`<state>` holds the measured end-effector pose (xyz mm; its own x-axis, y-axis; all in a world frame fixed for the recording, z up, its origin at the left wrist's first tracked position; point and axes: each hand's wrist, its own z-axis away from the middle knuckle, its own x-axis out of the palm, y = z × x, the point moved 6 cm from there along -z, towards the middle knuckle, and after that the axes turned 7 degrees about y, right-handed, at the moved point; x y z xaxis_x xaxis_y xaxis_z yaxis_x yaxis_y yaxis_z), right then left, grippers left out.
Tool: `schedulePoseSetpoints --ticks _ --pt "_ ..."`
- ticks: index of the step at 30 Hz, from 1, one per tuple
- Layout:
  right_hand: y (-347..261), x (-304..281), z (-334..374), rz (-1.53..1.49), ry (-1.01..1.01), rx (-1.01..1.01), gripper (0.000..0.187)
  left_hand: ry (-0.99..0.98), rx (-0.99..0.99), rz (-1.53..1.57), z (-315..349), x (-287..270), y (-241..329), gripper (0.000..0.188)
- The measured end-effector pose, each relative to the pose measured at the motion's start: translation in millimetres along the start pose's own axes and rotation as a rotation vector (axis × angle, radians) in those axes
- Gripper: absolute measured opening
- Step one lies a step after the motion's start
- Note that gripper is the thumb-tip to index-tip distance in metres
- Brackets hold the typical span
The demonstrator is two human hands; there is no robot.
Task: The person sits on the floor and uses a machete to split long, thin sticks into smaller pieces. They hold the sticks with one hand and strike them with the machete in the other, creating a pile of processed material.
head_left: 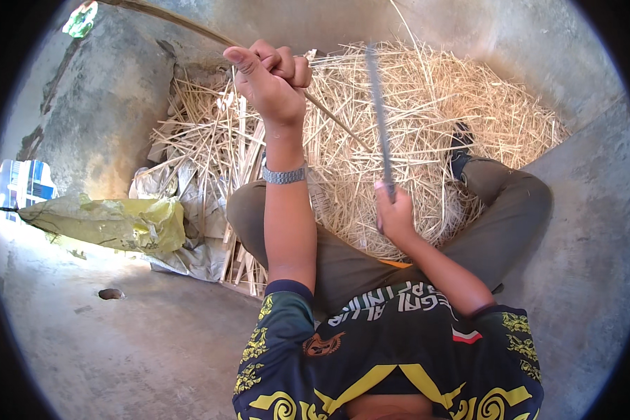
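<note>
My left hand (pixel 273 80) is raised at the upper middle, its fingers curled round a long thin stick (pixel 337 123), which looks like a bamboo strip. The stick slants from the top left down past the hand, and its lower end hangs over the pale shavings (pixel 427 112). In my right hand (pixel 395 212), lower and to the right, is the handle of a long knife (pixel 379 105). Its narrow grey blade points upward, smeared by motion, just right of the stick's lower end. A small gap shows between blade and stick.
My crossed legs (pixel 507 196) border the shavings on the near side. Flat split strips (pixel 248 136) and a yellow plastic sack (pixel 119 222) lie to the left. Concrete walls (pixel 105 119) rise behind; a small hole (pixel 111 294) shows in the concrete at the left.
</note>
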<state>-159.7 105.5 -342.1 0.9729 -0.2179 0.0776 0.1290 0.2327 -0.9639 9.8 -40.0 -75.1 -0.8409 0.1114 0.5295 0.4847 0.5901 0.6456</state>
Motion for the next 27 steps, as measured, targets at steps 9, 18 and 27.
schedulePoseSetpoints --ticks 9,18,27 --pt "-39.5 -14.6 1.2 0.11 0.117 -0.049 0.043 0.134 0.164 -0.119 0.0 -11.4 7.3 0.066" --pt "35.9 -34.6 -21.3 0.428 -0.001 0.241 0.047 0.299 0.344 -0.331 8.0 2.8 6.8 0.063" --pt "-69.7 -22.4 -8.7 -0.209 0.129 -0.057 0.04 0.428 0.391 -0.416 -2.1 -20.4 12.2 0.058"
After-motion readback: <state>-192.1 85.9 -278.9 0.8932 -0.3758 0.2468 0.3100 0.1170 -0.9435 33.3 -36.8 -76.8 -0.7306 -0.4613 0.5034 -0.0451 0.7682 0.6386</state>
